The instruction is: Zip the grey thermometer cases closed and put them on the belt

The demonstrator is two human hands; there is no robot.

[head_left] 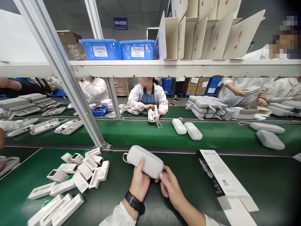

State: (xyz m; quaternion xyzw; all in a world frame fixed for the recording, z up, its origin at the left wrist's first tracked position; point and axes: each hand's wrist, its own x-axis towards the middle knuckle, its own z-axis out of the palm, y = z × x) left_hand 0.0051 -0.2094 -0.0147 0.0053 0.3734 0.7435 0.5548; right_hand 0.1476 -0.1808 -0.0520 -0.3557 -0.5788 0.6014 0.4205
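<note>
A light grey zippered carrying case (146,160) with a wrist loop is held just above the green work surface in front of me. My left hand (139,182) grips it from below, thumb across its top face. At the case's right end, my right hand (170,185) touches the edge with curled fingers near the seam. The case looks closed. To the left lies a loose pile of small white boxes (85,171). On the right, an unfolded white carton (225,182) with a black printed side lies flat.
A green conveyor belt (141,133) runs beyond the bench, carrying more grey cases (193,131). A metal post (68,78) rises at left. Overhead, a shelf (188,67) holds blue bins (101,49) and open cartons (211,37). Several co-workers (150,94) sit or stand opposite.
</note>
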